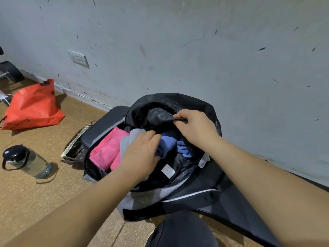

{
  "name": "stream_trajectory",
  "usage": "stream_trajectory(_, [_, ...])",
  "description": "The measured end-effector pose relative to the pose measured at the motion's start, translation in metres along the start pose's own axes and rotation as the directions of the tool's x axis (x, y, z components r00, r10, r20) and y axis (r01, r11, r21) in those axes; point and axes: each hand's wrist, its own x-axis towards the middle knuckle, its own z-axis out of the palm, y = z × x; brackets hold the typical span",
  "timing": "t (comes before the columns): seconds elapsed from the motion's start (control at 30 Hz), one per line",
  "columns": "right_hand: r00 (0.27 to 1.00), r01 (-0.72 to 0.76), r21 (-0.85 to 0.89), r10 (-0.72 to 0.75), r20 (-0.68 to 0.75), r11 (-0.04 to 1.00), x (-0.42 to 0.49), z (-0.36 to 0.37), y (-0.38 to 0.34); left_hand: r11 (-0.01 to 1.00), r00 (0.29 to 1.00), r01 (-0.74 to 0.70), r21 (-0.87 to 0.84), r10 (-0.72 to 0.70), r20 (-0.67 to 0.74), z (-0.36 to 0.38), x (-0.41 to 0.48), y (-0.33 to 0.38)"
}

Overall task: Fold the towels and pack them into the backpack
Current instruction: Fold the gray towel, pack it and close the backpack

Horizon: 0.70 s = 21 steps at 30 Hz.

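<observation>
Backpack [187, 193] open at centre frame, black, lying on the cork-coloured floor [35, 202] close against the grey wall [178, 41]. Left hand [142, 154] reaching in from lower left, palm down, fingers curled and pressed onto the grey towel [128, 139] and the blue towel [167, 143] inside the main compartment; whether actually gripping either one, cannot tell. Right hand [195, 125] coming in from lower right, bent at the wrist, thumb and fingers pinched on the dark edge of an inner flap [160, 114], lifted away from the towels. Pink towel [108, 150] folded and lying flat in the left part of the compartment, just beside the left hand, not touched. White label [168, 171] sewn inside, below the blue towel. Both forearms bare, converging on the opening.

Upper rim of the backpack nearly touching the wall; little room behind it. Dark knee [181, 230] at the bottom edge, just below the front of the backpack. Open floor to the lower left. Clear water bottle [25, 161] with black lid on its side at mid left, well apart from the backpack. Red bag [33, 106] at upper left, by the wall. Wall socket [78, 58] above it.
</observation>
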Motion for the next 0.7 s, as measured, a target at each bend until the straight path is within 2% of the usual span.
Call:
stream_trajectory(0.1, [1.0, -0.02, 0.003, 0.02, -0.007, 1.0, 0.0, 0.004, -0.004, 0.995, 0.977, 0.062, -0.08, -0.077, -0.2, -0.006, -0.033, -0.018])
stream_trajectory(0.17, [1.0, -0.029, -0.005, 0.029, -0.008, 1.0, -0.001, 0.006, -0.008, 0.952, 0.946, 0.182, -0.247, -0.238, -0.221, -0.013, -0.042, -0.021])
stream_trajectory(0.2, [1.0, -0.028, -0.014, 0.028, -0.005, 1.0, -0.002, 0.006, -0.01, 0.904, 0.917, 0.287, -0.318, -0.355, -0.181, -0.016, -0.044, -0.022])
stream_trajectory(0.27, [1.0, -0.023, -0.031, 0.023, 0.004, 0.999, -0.004, 0.007, -0.012, 0.756, 0.816, 0.53, -0.385, -0.577, -0.01, -0.016, -0.044, -0.028])
stream_trajectory(0.33, [1.0, -0.027, -0.03, 0.027, 0.006, 0.999, -0.006, 0.006, -0.012, 0.646, 0.717, 0.68, -0.346, -0.686, 0.128, -0.015, -0.043, -0.034])
stream_trajectory(0.37, [0.999, -0.034, -0.023, 0.034, 0.007, 0.999, -0.006, 0.005, -0.012, 0.637, 0.702, 0.704, -0.314, -0.692, 0.168, -0.014, -0.043, -0.036])
stream_trajectory(0.47, [0.999, -0.049, -0.017, 0.049, 0.006, 0.999, -0.006, 0.005, -0.011, 0.687, 0.726, 0.688, -0.234, -0.651, 0.222, -0.011, -0.043, -0.029])
stream_trajectory(0.53, [0.999, -0.047, -0.02, 0.047, 0.004, 0.999, -0.006, 0.005, -0.01, 0.731, 0.763, 0.646, -0.221, -0.624, 0.168, -0.009, -0.042, -0.019])
stream_trajectory(0.7, [0.999, -0.048, -0.009, 0.048, 0.01, 0.999, -0.003, 0.007, -0.008, 0.803, 0.87, 0.476, -0.358, -0.488, 0.063, -0.019, -0.052, 0.001])
